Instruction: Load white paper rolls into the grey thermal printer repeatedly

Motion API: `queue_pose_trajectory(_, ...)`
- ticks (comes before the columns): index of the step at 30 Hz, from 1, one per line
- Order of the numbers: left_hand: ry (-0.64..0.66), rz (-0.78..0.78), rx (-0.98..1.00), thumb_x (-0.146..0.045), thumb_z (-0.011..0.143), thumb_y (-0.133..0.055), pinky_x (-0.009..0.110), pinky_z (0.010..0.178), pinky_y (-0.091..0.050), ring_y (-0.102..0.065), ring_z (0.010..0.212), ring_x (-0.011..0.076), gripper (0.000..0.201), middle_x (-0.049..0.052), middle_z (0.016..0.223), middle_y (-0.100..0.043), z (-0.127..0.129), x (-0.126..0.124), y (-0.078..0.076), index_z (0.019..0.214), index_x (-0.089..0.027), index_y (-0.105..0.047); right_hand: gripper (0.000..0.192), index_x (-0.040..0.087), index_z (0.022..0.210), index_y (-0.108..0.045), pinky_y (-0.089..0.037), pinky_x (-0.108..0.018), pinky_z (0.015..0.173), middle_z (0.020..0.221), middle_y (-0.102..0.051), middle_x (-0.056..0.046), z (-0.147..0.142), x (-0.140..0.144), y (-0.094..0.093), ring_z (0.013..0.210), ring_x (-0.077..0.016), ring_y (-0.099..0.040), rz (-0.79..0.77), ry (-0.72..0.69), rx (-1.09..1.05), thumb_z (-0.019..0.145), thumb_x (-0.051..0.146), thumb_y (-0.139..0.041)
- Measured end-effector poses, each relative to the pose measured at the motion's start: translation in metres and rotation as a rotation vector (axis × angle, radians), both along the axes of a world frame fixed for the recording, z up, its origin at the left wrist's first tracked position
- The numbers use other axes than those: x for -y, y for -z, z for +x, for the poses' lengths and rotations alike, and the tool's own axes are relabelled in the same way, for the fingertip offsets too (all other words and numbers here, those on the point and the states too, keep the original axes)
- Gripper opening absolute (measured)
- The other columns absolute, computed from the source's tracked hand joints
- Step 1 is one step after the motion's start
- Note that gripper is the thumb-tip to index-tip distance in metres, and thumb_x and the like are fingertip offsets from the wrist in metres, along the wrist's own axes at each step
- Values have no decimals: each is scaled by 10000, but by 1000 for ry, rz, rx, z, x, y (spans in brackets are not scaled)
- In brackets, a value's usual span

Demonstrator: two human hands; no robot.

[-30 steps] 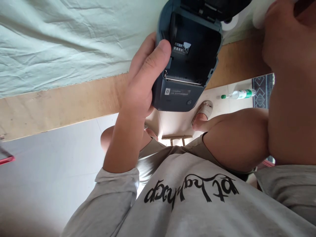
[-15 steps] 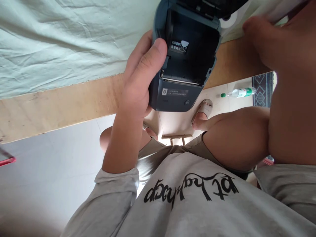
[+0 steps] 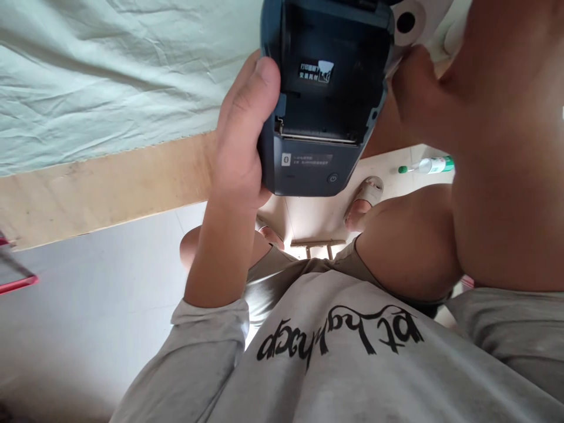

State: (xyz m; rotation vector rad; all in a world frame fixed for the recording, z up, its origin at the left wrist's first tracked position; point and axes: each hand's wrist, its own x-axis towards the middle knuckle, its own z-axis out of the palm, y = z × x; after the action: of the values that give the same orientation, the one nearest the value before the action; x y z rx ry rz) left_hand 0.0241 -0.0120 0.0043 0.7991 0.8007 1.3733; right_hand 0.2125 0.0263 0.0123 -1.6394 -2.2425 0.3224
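My left hand (image 3: 242,126) is closed round the side of a dark blue portable label printer (image 3: 304,167), thumb on its rim. The printer's cover is raised, its upper part cut off by the frame's top. Inside the bare black compartment is a small printed sticker (image 3: 315,71); a power button sits near the bottom edge. My right hand (image 3: 420,94) is close to the printer's right edge, blurred, its fingers mostly hidden. Just above its thumb is a white paper roll (image 3: 416,35) with a black core. Whether the hand grips the roll or the printer is unclear.
Pale green cloth (image 3: 110,76) covers a surface with a wooden edge board (image 3: 132,176). On the tiled floor lies a plastic bottle with a green cap (image 3: 429,165). A wooden bar (image 3: 317,242) shows between my legs, and a red-edged object (image 3: 20,284) at far left.
My right hand has moved left, up to the printer's right side. The printer has shifted slightly left and up in view, and more of the paper roll shows.
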Motion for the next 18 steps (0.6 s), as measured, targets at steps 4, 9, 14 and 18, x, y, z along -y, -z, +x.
queue_pose_trajectory(4, 151, 29, 45, -383, 771, -398, 279, 747, -504, -501, 1105, 203, 220, -1, 939, -593, -12, -3, 8, 722, -203, -514, 544, 268, 1223, -322, -298, -341, 943, 1109, -399, 24, -23, 3, -15, 1105, -153, -381, 18, -58, 320, 695, 401, -327)
queue_pose_trajectory(9, 138, -9, 32, -357, 774, -404, 298, 753, -515, -476, 1142, 217, 197, -9, 907, -587, -12, -1, 5, 718, -211, -523, 466, 296, 1119, -408, -324, -221, 779, 1082, -430, 51, -16, 2, -10, 986, -67, -422, 29, -61, 266, 720, 503, -287)
queue_pose_trajectory(14, 142, 3, 65, -357, 780, -401, 300, 783, -501, -481, 1128, 208, 220, -14, 912, -593, -12, -1, 5, 683, -202, -523, 443, 267, 1082, -451, -296, -215, 809, 1046, -455, 56, -13, 6, -9, 1032, -63, -432, 95, -88, 165, 697, 469, -361)
queue_pose_trajectory(18, 150, -11, 139, -373, 776, -395, 282, 791, -486, -470, 1131, 195, 225, -25, 947, -600, -12, -1, 4, 686, -207, -518, 446, 226, 1104, -438, -325, -179, 802, 997, -472, 37, -18, 16, -10, 949, -23, -453, 74, -98, 39, 682, 366, -406)
